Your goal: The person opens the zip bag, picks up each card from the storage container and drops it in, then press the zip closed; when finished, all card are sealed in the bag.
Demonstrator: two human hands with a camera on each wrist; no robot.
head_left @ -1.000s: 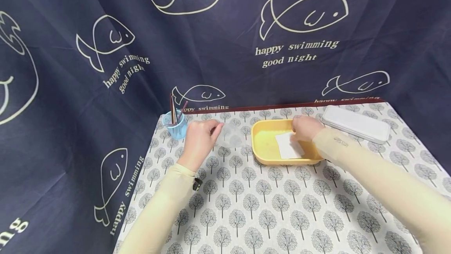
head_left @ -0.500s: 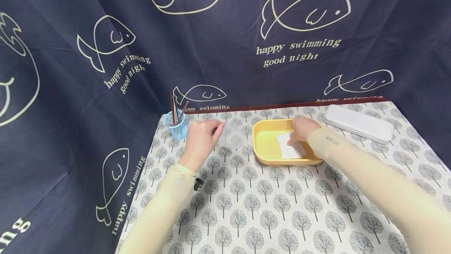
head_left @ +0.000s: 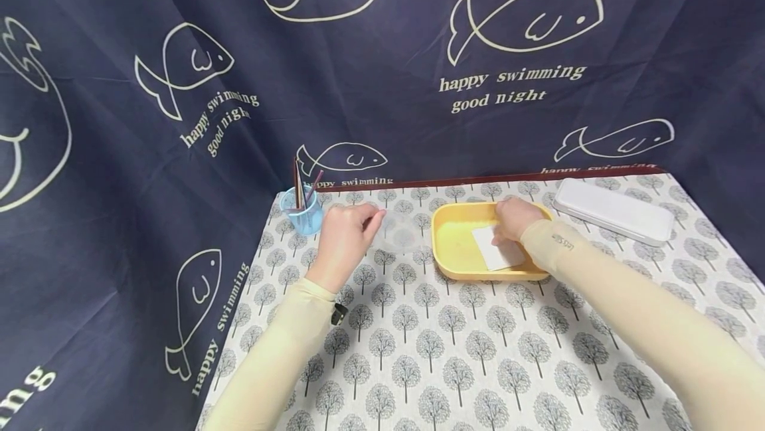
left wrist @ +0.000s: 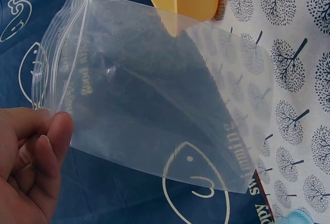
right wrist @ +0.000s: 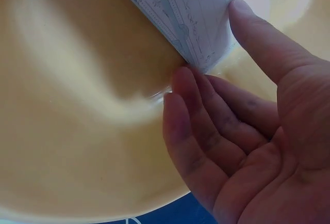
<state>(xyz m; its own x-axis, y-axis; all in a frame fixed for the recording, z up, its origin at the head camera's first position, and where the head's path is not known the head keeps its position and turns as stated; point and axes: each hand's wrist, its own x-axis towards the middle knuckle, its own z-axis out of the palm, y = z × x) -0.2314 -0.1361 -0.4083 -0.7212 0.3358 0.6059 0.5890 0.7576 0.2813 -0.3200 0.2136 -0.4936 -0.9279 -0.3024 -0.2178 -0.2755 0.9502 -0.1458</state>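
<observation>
My left hand (head_left: 345, 238) pinches a corner of a clear zip bag (left wrist: 149, 100) near its zip strip, between thumb and index finger. Flat and see-through, the bag hangs out to the right above the cloth. My right hand (head_left: 517, 220) reaches into a yellow plastic basin (head_left: 447, 245). There its fingertips curl at the corner of a small stack of printed paper cards (right wrist: 188, 20), with the thumb along the other edge. Part of the stack lies fanned on the basin floor, pale blue at the borders in the right wrist view.
A light blue cup (head_left: 306, 218) with several thin sticks stands at the back left. Right of the basin lies a white flat case (head_left: 615, 210). A tree-print cloth (head_left: 418, 338) covers the table, and a dark blue fish-print curtain (head_left: 358, 86) hangs behind and at the left.
The paper cards have turned slightly in the basin under my right hand, which shifted a little inward. My left hand keeps holding the bag. The head view has drifted slightly.
</observation>
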